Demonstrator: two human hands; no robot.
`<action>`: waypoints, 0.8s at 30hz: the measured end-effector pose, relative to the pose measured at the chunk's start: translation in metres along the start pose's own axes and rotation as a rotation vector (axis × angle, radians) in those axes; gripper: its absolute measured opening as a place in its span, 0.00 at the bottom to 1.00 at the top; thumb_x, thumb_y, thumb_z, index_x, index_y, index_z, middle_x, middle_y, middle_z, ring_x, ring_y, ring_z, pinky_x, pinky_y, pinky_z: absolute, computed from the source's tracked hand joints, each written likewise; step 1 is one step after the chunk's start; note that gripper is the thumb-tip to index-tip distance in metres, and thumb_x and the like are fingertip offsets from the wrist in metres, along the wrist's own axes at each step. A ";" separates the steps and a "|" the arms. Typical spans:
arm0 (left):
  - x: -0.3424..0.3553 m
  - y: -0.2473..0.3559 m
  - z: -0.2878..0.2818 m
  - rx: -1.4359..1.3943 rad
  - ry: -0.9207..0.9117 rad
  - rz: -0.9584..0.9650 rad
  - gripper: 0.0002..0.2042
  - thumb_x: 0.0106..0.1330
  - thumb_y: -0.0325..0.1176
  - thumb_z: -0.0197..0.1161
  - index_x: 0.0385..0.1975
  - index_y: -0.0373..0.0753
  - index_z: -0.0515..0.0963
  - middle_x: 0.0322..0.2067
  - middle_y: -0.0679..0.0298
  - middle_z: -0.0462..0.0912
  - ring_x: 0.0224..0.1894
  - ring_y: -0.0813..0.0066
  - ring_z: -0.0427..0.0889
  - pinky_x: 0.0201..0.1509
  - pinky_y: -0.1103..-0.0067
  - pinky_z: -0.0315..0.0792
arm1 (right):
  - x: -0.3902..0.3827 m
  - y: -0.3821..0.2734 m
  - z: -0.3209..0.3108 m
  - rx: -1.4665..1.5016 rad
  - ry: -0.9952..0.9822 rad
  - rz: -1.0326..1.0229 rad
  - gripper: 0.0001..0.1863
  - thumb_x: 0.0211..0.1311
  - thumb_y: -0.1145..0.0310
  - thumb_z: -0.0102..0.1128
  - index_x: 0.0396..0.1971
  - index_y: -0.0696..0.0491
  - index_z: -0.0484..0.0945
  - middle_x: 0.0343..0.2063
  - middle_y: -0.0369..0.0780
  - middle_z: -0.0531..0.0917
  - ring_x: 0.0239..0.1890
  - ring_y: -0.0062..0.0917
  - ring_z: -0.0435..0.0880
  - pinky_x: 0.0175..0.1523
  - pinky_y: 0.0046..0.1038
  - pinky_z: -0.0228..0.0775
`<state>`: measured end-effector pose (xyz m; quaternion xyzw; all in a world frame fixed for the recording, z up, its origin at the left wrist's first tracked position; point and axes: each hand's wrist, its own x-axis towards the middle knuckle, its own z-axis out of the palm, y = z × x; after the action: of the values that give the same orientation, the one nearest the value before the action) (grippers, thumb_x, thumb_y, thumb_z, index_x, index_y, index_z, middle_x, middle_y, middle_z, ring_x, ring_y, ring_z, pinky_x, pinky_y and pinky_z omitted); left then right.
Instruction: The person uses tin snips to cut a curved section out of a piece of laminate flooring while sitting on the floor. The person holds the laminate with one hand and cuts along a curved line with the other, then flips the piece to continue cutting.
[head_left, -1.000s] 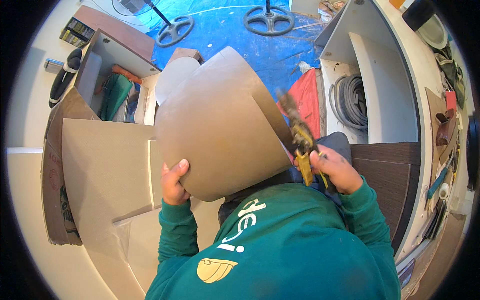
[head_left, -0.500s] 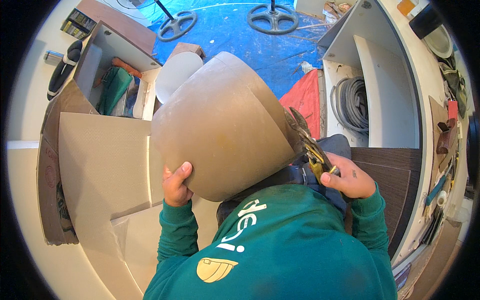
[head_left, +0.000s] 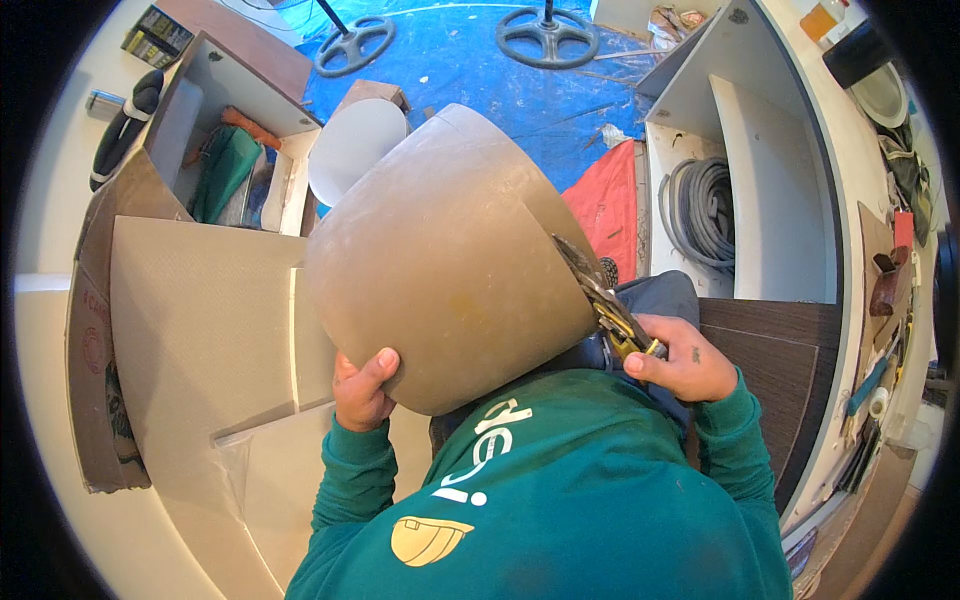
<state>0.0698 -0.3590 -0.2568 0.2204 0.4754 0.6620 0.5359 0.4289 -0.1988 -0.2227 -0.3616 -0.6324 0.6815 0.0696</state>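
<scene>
The head view looks down over a green-sleeved person bending a large curved brown sheet (head_left: pixel 450 260) in front of the chest, its arched face filling the middle of the scene. The left hand (head_left: pixel 362 392) holds the near lower edge of the sheet, its grip closed on that edge with the thumb on the outer face. The right hand (head_left: pixel 690 362) sits at the sheet's right edge, its grip clamped on the yellow handles of a pair of snips (head_left: pixel 612 315) whose blades lie against that edge; whether the blades are parted cannot be told. Left of the sheet lie flat tan boards (head_left: pixel 200 330) on a pale bench (head_left: pixel 45 420). Farther left stands an open white box (head_left: pixel 215 150) with green cloth inside. To the right is a white cabinet (head_left: pixel 770 190) holding a coiled grey hose (head_left: pixel 700 210), and far beyond lies a blue tarp (head_left: pixel 470 70) on the floor.
</scene>
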 end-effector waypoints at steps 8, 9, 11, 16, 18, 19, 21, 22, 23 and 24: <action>0.001 0.001 -0.001 -0.016 -0.023 -0.032 0.30 0.65 0.34 0.66 0.66 0.31 0.66 0.58 0.51 0.78 0.59 0.57 0.80 0.64 0.65 0.75 | 0.008 0.002 0.004 -0.008 0.066 -0.007 0.20 0.67 0.52 0.68 0.37 0.57 0.80 0.26 0.30 0.73 0.32 0.14 0.68 0.37 0.24 0.64; 0.000 0.001 -0.001 -0.012 -0.016 -0.038 0.30 0.65 0.34 0.66 0.66 0.30 0.66 0.58 0.51 0.78 0.58 0.57 0.81 0.63 0.65 0.75 | 0.009 0.002 0.005 -0.009 0.072 -0.010 0.20 0.67 0.52 0.68 0.36 0.57 0.80 0.26 0.30 0.74 0.32 0.14 0.69 0.36 0.24 0.63; -0.001 0.002 0.000 -0.004 -0.004 -0.052 0.30 0.65 0.33 0.66 0.66 0.30 0.66 0.58 0.51 0.78 0.58 0.57 0.81 0.63 0.65 0.76 | 0.009 0.001 0.006 0.022 0.097 0.034 0.20 0.67 0.52 0.67 0.36 0.57 0.81 0.25 0.29 0.74 0.31 0.12 0.69 0.35 0.23 0.63; -0.004 0.004 0.004 0.035 -0.012 -0.057 0.29 0.65 0.33 0.66 0.65 0.30 0.67 0.57 0.51 0.79 0.58 0.57 0.81 0.63 0.65 0.75 | 0.012 0.016 0.001 0.051 0.194 -0.087 0.19 0.68 0.51 0.67 0.36 0.55 0.82 0.24 0.28 0.75 0.27 0.11 0.68 0.31 0.21 0.61; -0.004 0.003 0.005 0.028 0.005 -0.053 0.29 0.65 0.33 0.65 0.65 0.30 0.67 0.57 0.51 0.79 0.58 0.57 0.81 0.63 0.65 0.75 | 0.010 0.012 -0.001 0.073 0.167 -0.060 0.19 0.68 0.52 0.67 0.38 0.55 0.82 0.25 0.28 0.75 0.27 0.11 0.68 0.31 0.20 0.61; -0.003 0.001 0.003 0.021 0.013 -0.049 0.29 0.65 0.33 0.65 0.65 0.30 0.67 0.57 0.51 0.79 0.58 0.57 0.81 0.63 0.65 0.75 | 0.009 0.010 -0.001 0.085 0.153 -0.047 0.19 0.69 0.52 0.67 0.38 0.55 0.82 0.25 0.28 0.75 0.27 0.11 0.68 0.31 0.20 0.61; -0.002 0.000 0.001 0.011 0.012 -0.044 0.29 0.66 0.33 0.65 0.65 0.30 0.67 0.57 0.51 0.79 0.58 0.57 0.81 0.63 0.65 0.75 | 0.009 0.008 0.000 0.097 0.149 -0.054 0.19 0.69 0.52 0.67 0.39 0.55 0.82 0.24 0.28 0.74 0.27 0.11 0.68 0.31 0.20 0.60; -0.001 0.000 0.001 0.009 0.002 -0.042 0.29 0.66 0.32 0.65 0.65 0.30 0.67 0.57 0.51 0.79 0.58 0.57 0.81 0.63 0.65 0.75 | 0.009 0.007 0.000 0.103 0.147 -0.058 0.19 0.69 0.52 0.67 0.39 0.55 0.82 0.24 0.28 0.74 0.27 0.11 0.68 0.31 0.20 0.60; -0.001 0.000 0.001 0.007 -0.008 -0.041 0.28 0.66 0.32 0.65 0.65 0.30 0.67 0.57 0.51 0.79 0.58 0.57 0.81 0.63 0.65 0.75 | 0.008 0.007 0.000 0.094 0.135 -0.049 0.19 0.69 0.52 0.66 0.40 0.56 0.82 0.25 0.29 0.75 0.28 0.11 0.69 0.32 0.20 0.61; -0.001 0.000 0.002 0.008 -0.003 -0.035 0.28 0.66 0.32 0.65 0.65 0.30 0.67 0.57 0.51 0.79 0.58 0.58 0.81 0.63 0.65 0.75 | 0.007 0.006 -0.002 0.086 0.123 -0.040 0.19 0.69 0.53 0.66 0.41 0.57 0.82 0.26 0.29 0.75 0.29 0.12 0.70 0.33 0.21 0.62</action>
<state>0.0713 -0.3592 -0.2558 0.2151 0.4810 0.6502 0.5473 0.4267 -0.1947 -0.2309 -0.3869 -0.6043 0.6828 0.1375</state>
